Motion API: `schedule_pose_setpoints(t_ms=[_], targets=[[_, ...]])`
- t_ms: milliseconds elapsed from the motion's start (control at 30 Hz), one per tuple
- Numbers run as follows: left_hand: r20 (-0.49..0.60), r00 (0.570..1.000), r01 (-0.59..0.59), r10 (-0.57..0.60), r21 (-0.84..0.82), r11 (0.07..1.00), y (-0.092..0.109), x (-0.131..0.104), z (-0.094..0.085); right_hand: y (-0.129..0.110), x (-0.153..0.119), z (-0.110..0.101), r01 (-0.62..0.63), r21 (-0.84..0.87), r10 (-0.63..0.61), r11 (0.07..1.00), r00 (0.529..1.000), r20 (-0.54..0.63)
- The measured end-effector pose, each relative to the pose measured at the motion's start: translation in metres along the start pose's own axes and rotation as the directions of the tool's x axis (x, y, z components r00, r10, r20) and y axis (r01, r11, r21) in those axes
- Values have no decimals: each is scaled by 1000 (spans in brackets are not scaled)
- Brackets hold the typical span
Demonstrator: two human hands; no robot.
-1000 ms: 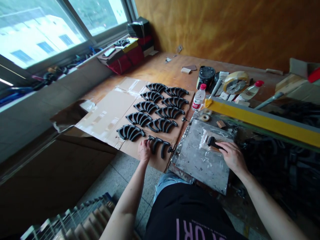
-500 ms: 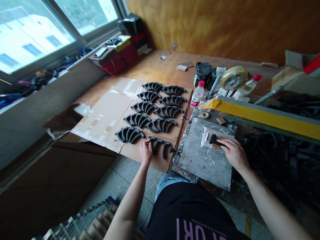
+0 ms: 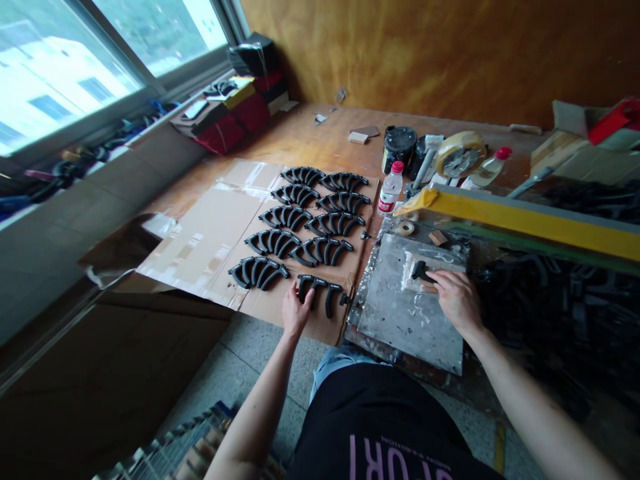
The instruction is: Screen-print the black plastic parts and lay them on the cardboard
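My right hand [image 3: 459, 301] is closed on the tail of a black curved handle [image 3: 420, 270]. The wide end of that handle lies on a small pale pad [image 3: 409, 281] with whitish smears, on a grey metal plate [image 3: 383, 315]. My left hand [image 3: 296, 310] is at the near edge of a cardboard sheet [image 3: 187, 230], thumb and fingers around the leftmost black handle [image 3: 303, 285] of a short front row. Beside it are two similar handles, one of them a curved black handle [image 3: 330, 301]. Behind them, several fanned rows of black handles [image 3: 273, 243] cover the cardboard.
A red-capped bottle [image 3: 390, 190], a black tin [image 3: 400, 148] and a tape roll [image 3: 460, 155] stand behind the plate. A yellow-sided bar [image 3: 530, 220] crosses above a dark pile of black parts [image 3: 565, 313] at right. A small tape ring [image 3: 406, 228] lies near the plate.
My right hand has moved slightly left with the black handle over the pad. My left thumb has shifted right, across the leftmost handle. The whole view has turned slightly.
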State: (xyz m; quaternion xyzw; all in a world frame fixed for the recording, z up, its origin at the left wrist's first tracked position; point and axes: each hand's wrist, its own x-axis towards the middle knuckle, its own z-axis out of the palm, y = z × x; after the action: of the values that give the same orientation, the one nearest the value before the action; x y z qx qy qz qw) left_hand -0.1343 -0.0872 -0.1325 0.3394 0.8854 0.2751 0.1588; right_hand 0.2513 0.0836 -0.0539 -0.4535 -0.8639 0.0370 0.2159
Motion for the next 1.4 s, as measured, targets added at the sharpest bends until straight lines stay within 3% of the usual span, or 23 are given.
schedule_pose_setpoints(t_ms=[133,233,600,833,1033,1167,1400], targets=[[7,995,-104,104,167,980,17,-26,16,2,3,1,12,-8,-12,1000,1000,8],[-1,993,-114,118,237,965,24,-35,27,5,4,3,10,-1,-10,1000,1000,8],[12,959,-283,283,103,954,2,-11,21,11,-3,15,21,-41,-22,999,999,-29],[10,963,-271,271,52,961,4,-15,19,8,-6,15,15,-35,-17,999,998,-54],[15,1000,-25,24,137,990,1,13,4,7,-8,15,-13,15,14,1000,998,-55],[77,996,-67,52,196,978,3,31,-7,7,-7,15,-22,5,22,1000,998,-62],[80,989,-142,128,215,966,13,33,-21,8,-8,18,-27,19,28,999,997,-70]])
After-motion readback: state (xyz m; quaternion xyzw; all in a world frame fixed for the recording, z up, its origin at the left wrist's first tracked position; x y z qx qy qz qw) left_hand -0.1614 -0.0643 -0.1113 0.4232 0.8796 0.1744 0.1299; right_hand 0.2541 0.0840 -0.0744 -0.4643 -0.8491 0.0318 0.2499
